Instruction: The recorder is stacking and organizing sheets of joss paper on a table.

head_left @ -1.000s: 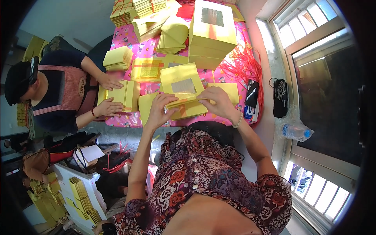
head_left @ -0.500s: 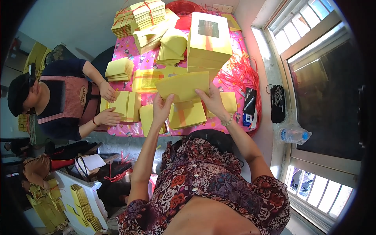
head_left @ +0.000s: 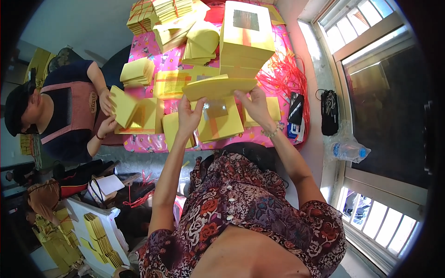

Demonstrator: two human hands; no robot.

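Observation:
Both my hands hold a folded batch of yellow paper [head_left: 219, 87] over the table. My left hand [head_left: 189, 118] pinches its left end between thumb and fingers, and my right hand [head_left: 254, 106] grips the right end. Just below it lies a stack of yellow paper [head_left: 225, 127] with a silvery square and an orange stripe on top. Smaller yellow piles flank that stack: one pile [head_left: 174, 127] by my left wrist, another pile [head_left: 272, 110] beyond my right hand. The fingers behind the held paper are partly hidden.
A tall yellow paper stack [head_left: 245, 51] stands behind, with tied bundles [head_left: 172, 8] at the far left. Red plastic strings [head_left: 291, 76] and a black phone-like item [head_left: 295, 107] lie at the right. A co-worker [head_left: 69, 109] at the left handles yellow paper.
The paper in my hands has tipped toward edge-on, uncovering more of the stack below. The co-worker has lifted a batch of yellow paper off the pile. The whole view has shifted slightly.

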